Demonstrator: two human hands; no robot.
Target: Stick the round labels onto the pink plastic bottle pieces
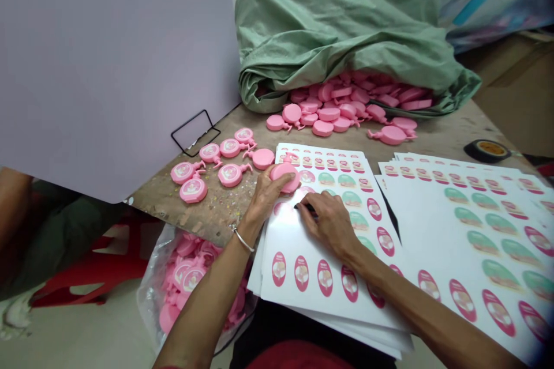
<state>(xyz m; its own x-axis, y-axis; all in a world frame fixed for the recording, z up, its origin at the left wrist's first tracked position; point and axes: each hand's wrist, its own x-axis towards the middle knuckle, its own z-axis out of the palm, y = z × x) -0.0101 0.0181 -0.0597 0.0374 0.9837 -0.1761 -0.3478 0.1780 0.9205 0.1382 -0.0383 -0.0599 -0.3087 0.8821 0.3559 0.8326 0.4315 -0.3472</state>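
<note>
My left hand (261, 197), with a bracelet at the wrist, grips a flat round pink plastic piece (283, 176) above the left edge of a sticker sheet (298, 236). Closed on a small dark, thin tool (297, 206), my right hand (329, 220) rests over the same sheet; most of the tool is hidden by the fingers. Its tip is at a round pink sticker (282, 209) near the sheet's left side. Another pink piece (262, 158), plain on top, lies just beyond my left hand. Several pink pieces with stickers on them (231, 174) lie to the left.
A green sack (346, 17) spills a heap of plain pink pieces (328, 114) at the back. More sticker sheets (433, 230) and a tape roll (487, 150) lie right. A plastic bag (149, 288) of pink pieces hangs below the table edge. A grey panel (116, 63) stands left.
</note>
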